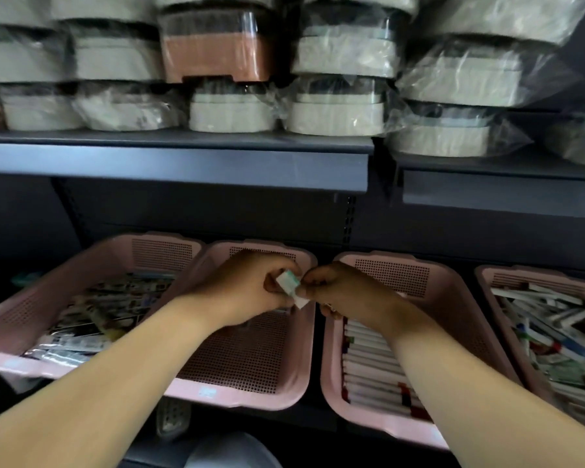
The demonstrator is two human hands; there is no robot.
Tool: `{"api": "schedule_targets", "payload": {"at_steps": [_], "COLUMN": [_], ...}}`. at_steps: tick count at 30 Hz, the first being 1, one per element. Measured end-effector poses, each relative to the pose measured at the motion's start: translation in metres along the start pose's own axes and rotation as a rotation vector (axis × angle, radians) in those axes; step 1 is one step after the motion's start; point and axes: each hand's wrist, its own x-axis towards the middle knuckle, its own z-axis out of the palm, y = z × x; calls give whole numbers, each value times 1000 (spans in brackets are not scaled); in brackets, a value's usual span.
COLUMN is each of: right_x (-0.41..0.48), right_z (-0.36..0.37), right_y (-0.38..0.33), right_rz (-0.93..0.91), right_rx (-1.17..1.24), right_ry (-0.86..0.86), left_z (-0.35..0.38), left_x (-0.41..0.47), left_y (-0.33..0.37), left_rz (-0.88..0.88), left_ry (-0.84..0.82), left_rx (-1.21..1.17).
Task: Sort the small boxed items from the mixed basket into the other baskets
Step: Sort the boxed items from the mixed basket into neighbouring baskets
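My left hand [247, 288] and my right hand [345, 292] meet above the gap between two pink baskets, both pinching a small white box with a green end [289, 286]. Below my left hand lies a nearly bare pink basket [250, 359]. Under my right hand a pink basket [453, 319] holds a neat row of white boxes [372, 369]. The far-right pink basket [487, 275] is full of mixed small boxes [551, 336] lying loose. The far-left pink basket [24, 309] holds dark printed packets.
A dark metal shelf edge [183, 167] hangs above the baskets, stacked with plastic-wrapped cream containers [335, 109] and one pink container [217, 55]. A dark shelf back panel stands behind the baskets. A grey object [173, 417] sits below the front of the baskets.
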Motion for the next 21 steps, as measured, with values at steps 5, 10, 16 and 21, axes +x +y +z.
{"api": "schedule_targets", "payload": {"at_steps": [5,10,16,21], "right_x": [17,15,13,14], "right_z": [20,15,12,13], "right_y": [9,27,39,44], "right_rz": [50,106,118,117], "right_rx": [-118,-57,0,8], "right_ry": [3,127,153,155], "left_z": [8,37,71,90], "left_x": [-3,6,29,40], "left_y": [-32,-57,-67,-76], "left_rz": [-19,-133,-247,-300], "left_ry": [-142,-246,-367,-351], "left_rx": [203,304,369,424]}}
